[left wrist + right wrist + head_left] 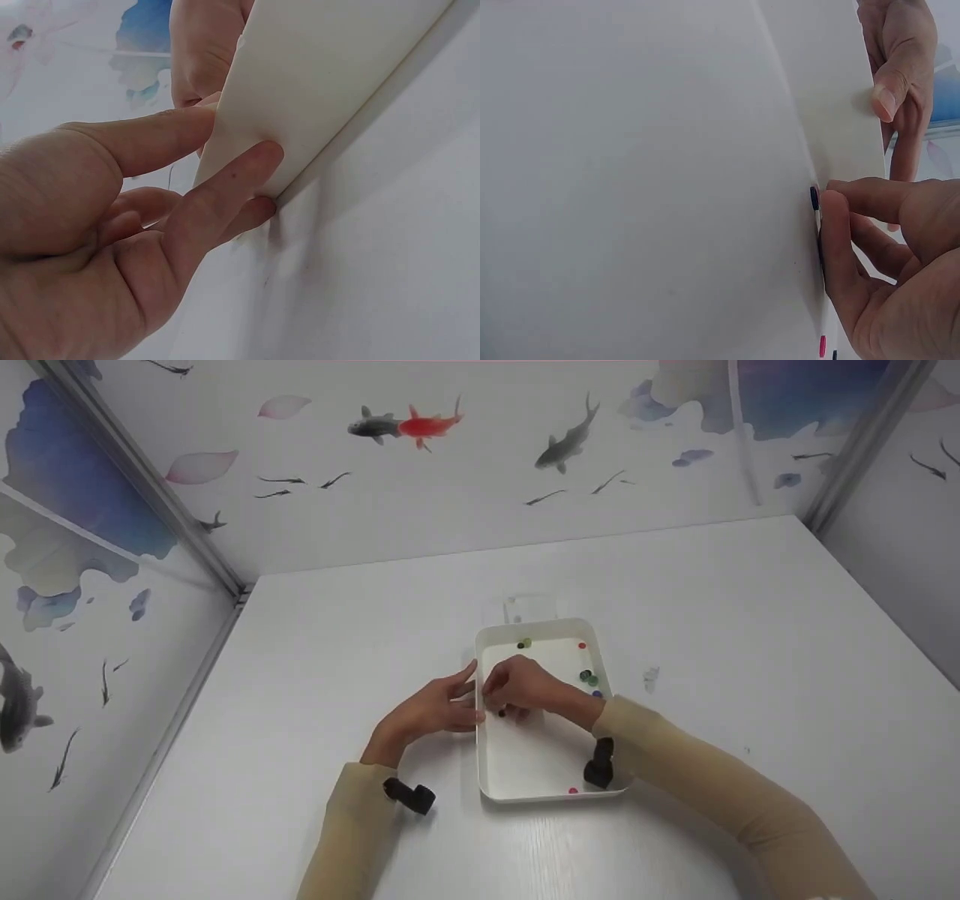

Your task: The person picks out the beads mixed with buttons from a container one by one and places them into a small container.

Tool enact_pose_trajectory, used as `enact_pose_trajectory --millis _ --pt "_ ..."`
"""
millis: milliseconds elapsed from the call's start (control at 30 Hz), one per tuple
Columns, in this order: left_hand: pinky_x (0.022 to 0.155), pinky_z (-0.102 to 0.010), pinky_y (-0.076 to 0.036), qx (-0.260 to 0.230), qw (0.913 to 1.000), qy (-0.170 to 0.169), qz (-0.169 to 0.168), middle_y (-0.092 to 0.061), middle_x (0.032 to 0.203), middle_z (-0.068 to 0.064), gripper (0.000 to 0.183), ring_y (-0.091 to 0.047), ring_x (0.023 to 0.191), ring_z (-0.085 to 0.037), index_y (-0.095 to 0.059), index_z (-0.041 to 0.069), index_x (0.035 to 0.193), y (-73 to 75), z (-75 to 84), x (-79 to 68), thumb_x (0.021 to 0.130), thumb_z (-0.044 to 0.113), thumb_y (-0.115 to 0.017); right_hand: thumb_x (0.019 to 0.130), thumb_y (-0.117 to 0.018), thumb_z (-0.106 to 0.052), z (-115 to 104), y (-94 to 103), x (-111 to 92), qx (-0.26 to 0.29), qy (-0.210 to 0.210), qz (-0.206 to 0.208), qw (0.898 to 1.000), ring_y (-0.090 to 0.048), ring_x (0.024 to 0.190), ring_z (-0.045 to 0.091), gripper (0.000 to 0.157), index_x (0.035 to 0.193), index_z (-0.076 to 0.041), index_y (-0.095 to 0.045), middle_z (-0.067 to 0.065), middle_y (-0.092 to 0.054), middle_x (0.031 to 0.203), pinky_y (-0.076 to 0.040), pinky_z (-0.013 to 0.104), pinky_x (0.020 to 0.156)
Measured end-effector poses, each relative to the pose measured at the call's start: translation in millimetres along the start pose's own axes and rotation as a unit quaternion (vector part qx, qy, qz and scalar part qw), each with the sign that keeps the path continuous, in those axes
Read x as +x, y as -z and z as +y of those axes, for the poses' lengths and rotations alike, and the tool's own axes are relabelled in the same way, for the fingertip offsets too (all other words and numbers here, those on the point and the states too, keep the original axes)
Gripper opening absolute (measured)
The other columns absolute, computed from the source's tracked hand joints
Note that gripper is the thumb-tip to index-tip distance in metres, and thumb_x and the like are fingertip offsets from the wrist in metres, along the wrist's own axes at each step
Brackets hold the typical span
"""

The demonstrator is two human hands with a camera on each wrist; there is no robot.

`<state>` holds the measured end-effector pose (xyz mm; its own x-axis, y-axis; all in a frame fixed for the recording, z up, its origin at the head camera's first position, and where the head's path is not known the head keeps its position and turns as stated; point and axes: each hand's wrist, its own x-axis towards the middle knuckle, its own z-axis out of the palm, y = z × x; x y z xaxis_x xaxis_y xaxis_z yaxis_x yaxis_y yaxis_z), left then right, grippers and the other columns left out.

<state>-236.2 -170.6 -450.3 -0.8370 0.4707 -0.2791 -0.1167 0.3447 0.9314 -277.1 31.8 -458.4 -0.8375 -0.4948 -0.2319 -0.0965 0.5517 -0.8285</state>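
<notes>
White tray (525, 757), three greenish beads (593, 681) inside, left hand (431, 708) pinching its rim (478, 757), right hand (523, 684) bunched, any hold unclear

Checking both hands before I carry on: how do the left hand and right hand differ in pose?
The left hand is outside the tray; the right hand reaches inside it. The left hand's fingers lie fairly straight against the tray's outside; the right hand's are bent, with thumb and forefinger tips together. Both are bare, come out of beige sleeves and are at the tray's left side in the head view.
</notes>
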Motion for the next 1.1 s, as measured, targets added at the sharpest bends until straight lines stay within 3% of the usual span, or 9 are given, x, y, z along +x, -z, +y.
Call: enact_pose_trajectory --millis 533,1100 --pt "0.093 -0.034 -0.054 -0.004 1.0 -0.007 -0.001 -0.033 0.157 -0.016 0.093 -0.052 0.129 -0.025 -0.016 0.016 0.16 0.7 0.0 -0.3 0.089 0.004 -0.075 0.09 -0.074 -0.012 -1 5.2 -2 0.003 -0.024 0.005 1.0 -0.062 0.062 0.015 0.015 0.104 -0.006 -0.077 0.004 -0.072 0.084 -0.054 0.027 0.051" --pt "0.092 -0.035 -0.054 0.002 1.0 -0.006 0.001 -0.033 0.157 -0.015 0.093 -0.05 0.131 -0.025 -0.016 0.014 0.16 -0.8 0.3 0.4 0.089 0.005 -0.075 0.091 -0.073 -0.014 2 15.5 -6 0.057 -0.027 0.007 0.998 -0.063 0.057 0.017 0.015 0.105 -0.008 -0.075 0.008 -0.071 0.085 -0.055 0.028 0.049"
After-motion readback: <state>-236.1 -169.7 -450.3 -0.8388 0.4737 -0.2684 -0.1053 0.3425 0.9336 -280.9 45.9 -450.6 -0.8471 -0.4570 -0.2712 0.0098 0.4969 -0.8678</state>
